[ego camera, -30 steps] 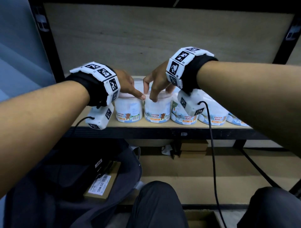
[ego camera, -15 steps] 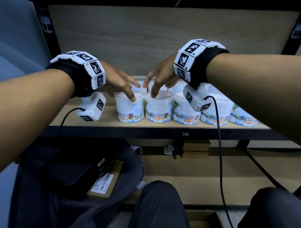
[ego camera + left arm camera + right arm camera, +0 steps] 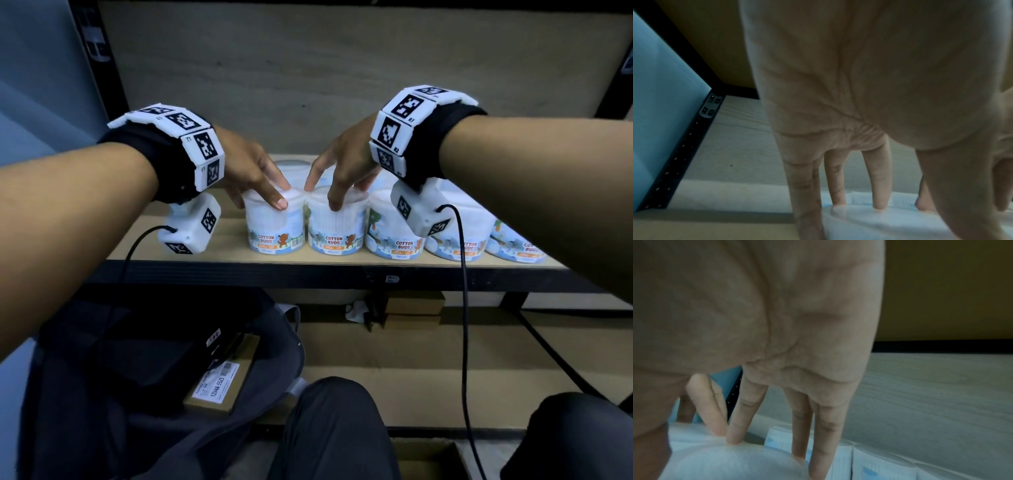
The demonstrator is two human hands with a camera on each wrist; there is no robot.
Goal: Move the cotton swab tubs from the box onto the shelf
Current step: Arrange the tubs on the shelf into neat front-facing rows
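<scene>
Your left hand [image 3: 250, 171] and right hand [image 3: 346, 168], fingers spread straight, now rest fingertips on two swab-filled cotton bud tubs [image 3: 274, 222] leftmost on the shelf [image 3: 222, 246], arms lower than before.

The wooden shelf [image 3: 226, 240] carries a front row of cotton swab tubs [image 3: 394, 233]. Two stand under the fingers [image 3: 279, 202]. The others continue to the right of them, with more tubs behind.

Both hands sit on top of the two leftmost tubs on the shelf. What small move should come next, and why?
Probably lift both hands straight up and off. The left hand rests its fingertips on the lid of the leftmost tub, the right hand on the second tub; both tubs stand upright on the shelf, side by side in the front row, so they look placed.
</scene>
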